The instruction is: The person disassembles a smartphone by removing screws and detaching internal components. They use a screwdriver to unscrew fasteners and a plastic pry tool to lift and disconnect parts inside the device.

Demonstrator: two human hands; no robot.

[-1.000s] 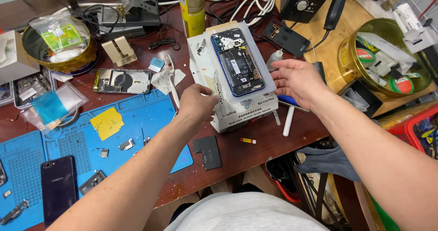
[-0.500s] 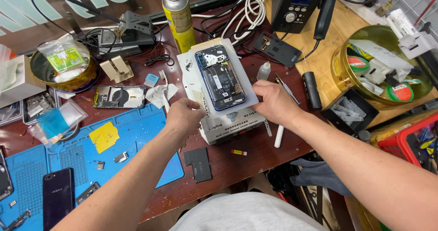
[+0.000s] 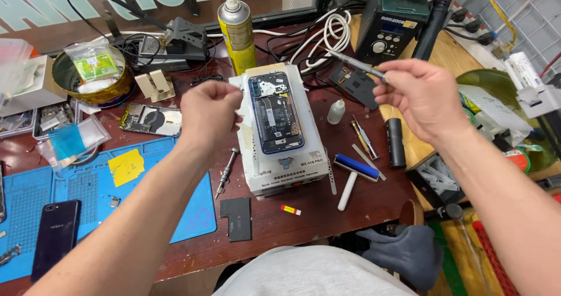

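Lifted right hand (image 3: pixel 423 100) fingers now hold metal tool (image 3: pixel 355 64); left hand (image 3: pixel 209 113) fisted beside opened phone (image 3: pixel 276 112).

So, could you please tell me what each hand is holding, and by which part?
The right hand pinches a slim metal tool near its rear end. The left hand is a closed fist; whether it holds anything cannot be told.

The opened phone (image 3: pixel 276 112) showed a blue rim on a white box (image 3: pixel 284 170); the mat (image 3: pixel 111 199) was blue (with a yellow note (image 3: pixel 126 167)), the spray can (image 3: pixel 238 33) yellow.
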